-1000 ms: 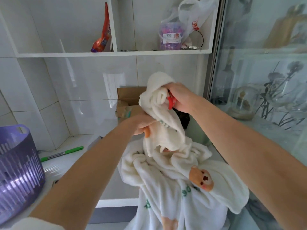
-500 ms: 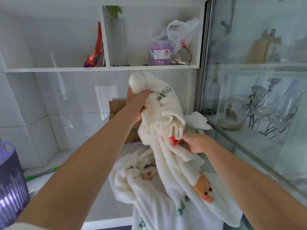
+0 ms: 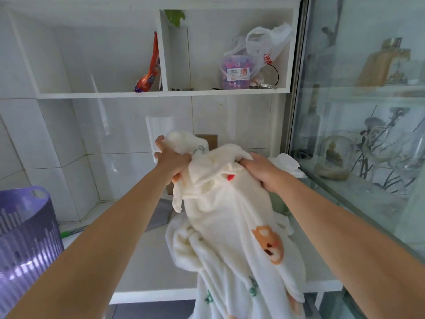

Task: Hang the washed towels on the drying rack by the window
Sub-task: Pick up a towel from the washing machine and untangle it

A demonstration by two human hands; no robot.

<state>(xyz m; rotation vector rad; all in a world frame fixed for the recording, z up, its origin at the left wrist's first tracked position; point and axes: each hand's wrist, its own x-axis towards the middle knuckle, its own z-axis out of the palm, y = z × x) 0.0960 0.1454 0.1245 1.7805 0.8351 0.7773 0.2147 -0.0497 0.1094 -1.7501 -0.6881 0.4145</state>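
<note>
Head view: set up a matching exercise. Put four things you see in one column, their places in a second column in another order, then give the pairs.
1. cream fleece towel with a bear print
2. purple slotted plastic basket
3. orange foil packet
4. thin white plastic bag

A. white wall shelf, right compartment
B. gripped by the left hand and the right hand
C. lower left edge of the view
D. that shelf, left compartment

Pairs: 1-B, 2-C, 3-D, 4-A

Basket (image 3: 25, 231) left of towel (image 3: 230, 226); shelf (image 3: 161, 94) above.
</note>
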